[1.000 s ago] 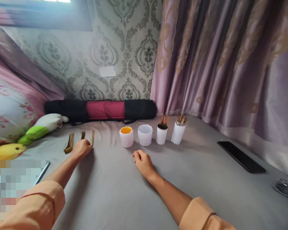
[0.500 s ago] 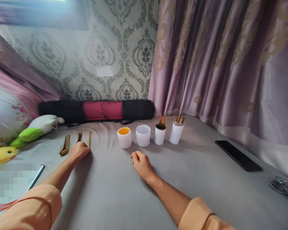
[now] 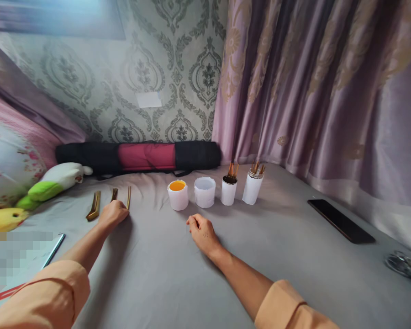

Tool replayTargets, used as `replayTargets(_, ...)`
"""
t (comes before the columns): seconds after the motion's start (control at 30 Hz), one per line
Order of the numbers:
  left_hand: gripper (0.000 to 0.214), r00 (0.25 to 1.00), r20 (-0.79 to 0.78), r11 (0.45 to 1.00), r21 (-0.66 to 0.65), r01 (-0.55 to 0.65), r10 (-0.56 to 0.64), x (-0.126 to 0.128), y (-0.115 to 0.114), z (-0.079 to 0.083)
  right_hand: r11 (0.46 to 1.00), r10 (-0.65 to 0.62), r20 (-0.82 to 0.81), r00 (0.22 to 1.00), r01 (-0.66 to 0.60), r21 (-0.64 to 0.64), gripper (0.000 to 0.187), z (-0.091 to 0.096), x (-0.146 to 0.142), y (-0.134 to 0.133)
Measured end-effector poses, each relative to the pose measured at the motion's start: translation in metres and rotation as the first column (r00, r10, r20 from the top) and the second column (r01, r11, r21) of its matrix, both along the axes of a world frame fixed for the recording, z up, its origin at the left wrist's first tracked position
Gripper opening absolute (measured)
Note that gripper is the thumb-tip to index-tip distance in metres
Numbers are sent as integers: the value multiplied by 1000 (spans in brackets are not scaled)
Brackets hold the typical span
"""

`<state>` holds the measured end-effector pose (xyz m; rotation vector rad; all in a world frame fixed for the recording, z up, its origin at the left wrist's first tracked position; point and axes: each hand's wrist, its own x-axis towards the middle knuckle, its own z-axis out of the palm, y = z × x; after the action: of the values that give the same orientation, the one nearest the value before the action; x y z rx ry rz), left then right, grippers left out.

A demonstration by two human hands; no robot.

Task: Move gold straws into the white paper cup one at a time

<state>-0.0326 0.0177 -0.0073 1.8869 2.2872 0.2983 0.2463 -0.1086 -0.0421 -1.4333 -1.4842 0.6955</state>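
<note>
My left hand [image 3: 113, 214] lies on the grey sheet with its fingers curled over the near ends of two gold-coloured utensils [image 3: 128, 197]. A third gold utensil [image 3: 93, 206] lies apart, just to its left. My right hand [image 3: 201, 231] rests on the sheet in a loose fist, nothing visible in it. Just beyond it stands a row of white cups: one with an orange inside [image 3: 177, 194], one empty [image 3: 204, 192], and two holding brown-handled utensils [image 3: 229, 189] [image 3: 253, 186].
A black and red rolled bag [image 3: 140, 156] lies against the patterned wall. Plush toys [image 3: 55, 185] and a floral pillow sit at the left. A black phone [image 3: 340, 220] and scissors [image 3: 402, 265] lie at the right near the curtain. A tablet edge [image 3: 53, 250] shows bottom left.
Both hands stay almost where they were. The view has shifted slightly.
</note>
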Motion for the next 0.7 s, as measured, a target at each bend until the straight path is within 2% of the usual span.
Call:
replayTargets(0.43,25,1000,-6,1000,-7,-12,12,2,-2,2,1000,-5,13,1000,5,-7,34,0,0,0)
replayTargets(0.7,21,1000,8,1000,10,4,-4,3,-7,8,1000,-5,19,1000,5,7,33,1,0,-2)
